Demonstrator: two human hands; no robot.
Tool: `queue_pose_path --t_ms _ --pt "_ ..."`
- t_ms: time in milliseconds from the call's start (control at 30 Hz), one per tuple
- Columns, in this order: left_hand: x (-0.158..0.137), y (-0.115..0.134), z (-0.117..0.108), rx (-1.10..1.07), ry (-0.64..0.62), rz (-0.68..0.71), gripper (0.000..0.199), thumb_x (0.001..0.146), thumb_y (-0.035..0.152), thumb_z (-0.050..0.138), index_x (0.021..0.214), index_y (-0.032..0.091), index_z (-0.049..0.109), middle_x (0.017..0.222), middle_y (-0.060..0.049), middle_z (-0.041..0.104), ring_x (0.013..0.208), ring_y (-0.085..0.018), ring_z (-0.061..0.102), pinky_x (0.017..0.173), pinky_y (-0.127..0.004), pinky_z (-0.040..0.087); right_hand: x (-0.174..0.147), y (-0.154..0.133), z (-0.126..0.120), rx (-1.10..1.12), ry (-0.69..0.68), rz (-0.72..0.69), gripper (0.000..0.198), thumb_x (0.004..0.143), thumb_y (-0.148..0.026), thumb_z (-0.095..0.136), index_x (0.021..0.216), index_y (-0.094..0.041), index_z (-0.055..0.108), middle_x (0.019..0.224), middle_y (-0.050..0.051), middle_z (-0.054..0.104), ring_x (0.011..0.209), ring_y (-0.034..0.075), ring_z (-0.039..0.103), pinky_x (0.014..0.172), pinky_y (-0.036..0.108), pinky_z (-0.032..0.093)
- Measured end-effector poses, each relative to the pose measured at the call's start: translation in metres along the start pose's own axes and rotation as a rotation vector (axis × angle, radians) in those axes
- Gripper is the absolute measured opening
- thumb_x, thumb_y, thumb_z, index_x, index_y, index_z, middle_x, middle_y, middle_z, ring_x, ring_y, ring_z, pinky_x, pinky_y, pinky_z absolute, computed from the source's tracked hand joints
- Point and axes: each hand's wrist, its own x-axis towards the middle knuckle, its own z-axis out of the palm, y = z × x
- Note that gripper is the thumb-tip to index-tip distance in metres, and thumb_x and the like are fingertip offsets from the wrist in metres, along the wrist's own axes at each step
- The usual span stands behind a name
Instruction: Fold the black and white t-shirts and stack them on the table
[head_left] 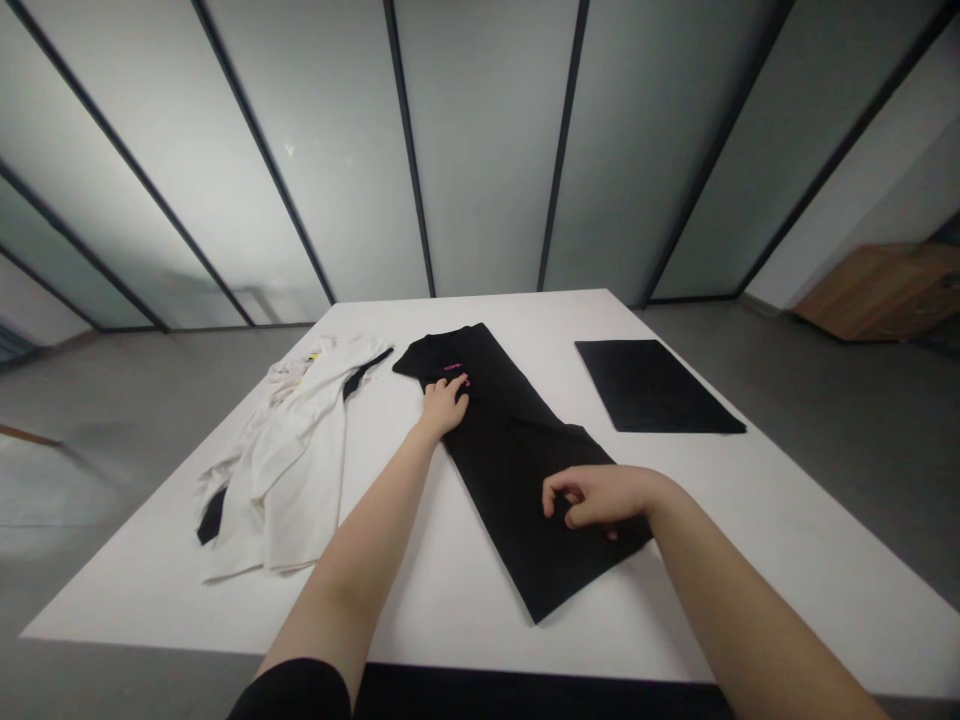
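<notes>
Head view, the only one: black shirt (517, 455) lies folded into a long strip, running diagonally across the white table (787, 520) from the collar end w/ pink label at the far side to the hem near you. Your left hand (444, 405) lies flat on the collar end, fingers together and pressing down right by the label. Your right hand (596, 497) is on the near end, fingers curled in, thumb and forefinger pinching what looks like a fold of the cloth; exact grip is partly hidden by the knuckles.

Risks as I judge them: the pinch may catch only the top layer, so a lift would let the lower layers slide and open the strip. If your left hand eases off, the collar end could drag along and skew the fold. The strip's near corner is close to the table edge, so a pull toward you might let it hang over.

White shirt (292, 450) lies crumpled just left, apart from the black one. Folded black piece (652, 385) sits well apart at right, out of harm's way.
</notes>
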Motion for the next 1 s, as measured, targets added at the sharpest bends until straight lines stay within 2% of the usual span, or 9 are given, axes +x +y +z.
queue_pose_path --t_ms 100,200,333,400,467,633,833,900,1000 --pt "-0.008 0.005 0.0 0.143 -0.025 0.017 0.06 0.105 0.043 0.051 0.165 0.034 0.048 0.151 -0.013 0.06 0.141 -0.034 0.052 0.119 -0.046 0.04 -0.005 0.0 0.001 -0.028 -0.046 0.048 0.031 0.08 -0.025 0.069 0.112 -0.023 0.069 0.067 -0.007 0.056 0.055 0.014 0.062 0.048 0.019 0.042" --pt "-0.013 0.011 -0.002 0.188 -0.044 0.015 0.059 0.106 0.05 0.05 0.163 0.035 0.05 0.158 -0.014 0.055 0.144 -0.037 0.05 0.119 -0.049 0.04 -0.004 0.006 -0.002 -0.073 0.023 0.063 0.023 0.088 -0.038 0.07 0.104 -0.021 0.071 0.066 -0.003 0.06 0.056 0.015 0.063 0.048 0.021 0.039" --pt "-0.017 0.025 0.0 0.181 -0.051 -0.018 0.062 0.105 0.051 0.051 0.164 0.033 0.046 0.168 -0.016 0.045 0.155 -0.04 0.04 0.125 -0.056 0.034 0.013 0.013 -0.005 -0.199 0.332 -0.047 0.025 0.092 -0.045 0.072 0.087 -0.021 0.069 0.072 0.0 0.065 0.063 0.016 0.061 0.057 0.026 0.041" --pt "-0.019 0.034 0.005 0.163 -0.04 -0.039 0.067 0.104 0.048 0.051 0.167 0.027 0.04 0.17 -0.02 0.043 0.158 -0.041 0.037 0.126 -0.059 0.031 0.021 0.014 -0.004 -0.282 0.517 -0.078 0.02 0.092 -0.041 0.074 0.093 -0.022 0.069 0.078 0.0 0.07 0.069 0.017 0.064 0.062 0.028 0.04" --pt "-0.021 0.04 0.012 0.148 -0.032 -0.074 0.072 0.104 0.045 0.049 0.17 0.022 0.033 0.17 -0.023 0.042 0.16 -0.042 0.034 0.126 -0.061 0.03 0.027 0.014 -0.002 -0.339 0.591 -0.062 0.022 0.091 -0.037 0.075 0.107 -0.023 0.069 0.082 0.0 0.073 0.072 0.018 0.065 0.064 0.029 0.04" --pt "-0.023 0.043 0.023 0.168 -0.031 -0.094 0.071 0.104 0.046 0.044 0.169 0.02 0.033 0.173 -0.022 0.038 0.164 -0.041 0.026 0.129 -0.064 0.025 0.028 0.015 0.004 -0.319 0.511 -0.035 0.028 0.086 -0.022 0.074 0.113 -0.02 0.067 0.084 0.001 0.075 0.077 0.021 0.071 0.065 0.029 0.045" --pt "-0.022 0.04 0.02 0.187 -0.085 -0.062 0.069 0.104 0.047 0.046 0.167 0.022 0.039 0.174 -0.021 0.037 0.164 -0.041 0.026 0.128 -0.064 0.026 0.029 0.005 0.019 0.014 0.162 0.089 0.015 0.093 -0.017 0.062 0.106 -0.021 0.057 0.067 -0.004 0.066 0.058 0.018 0.068 0.054 0.026 0.051" --pt "-0.022 0.04 0.02 0.186 -0.085 -0.059 0.069 0.103 0.047 0.047 0.168 0.024 0.037 0.174 -0.02 0.038 0.164 -0.041 0.027 0.128 -0.064 0.027 0.028 0.004 0.019 -0.024 0.184 0.11 0.012 0.095 -0.018 0.06 0.106 -0.021 0.056 0.064 -0.004 0.066 0.054 0.017 0.065 0.053 0.025 0.049" --pt "-0.022 0.04 0.022 0.176 -0.054 -0.064 0.074 0.103 0.047 0.048 0.171 0.022 0.031 0.173 -0.021 0.039 0.164 -0.04 0.028 0.128 -0.064 0.027 0.026 0.009 0.012 -0.19 0.376 0.095 0.015 0.094 -0.019 0.063 0.108 -0.021 0.058 0.072 -0.001 0.07 0.056 0.016 0.063 0.055 0.026 0.044"
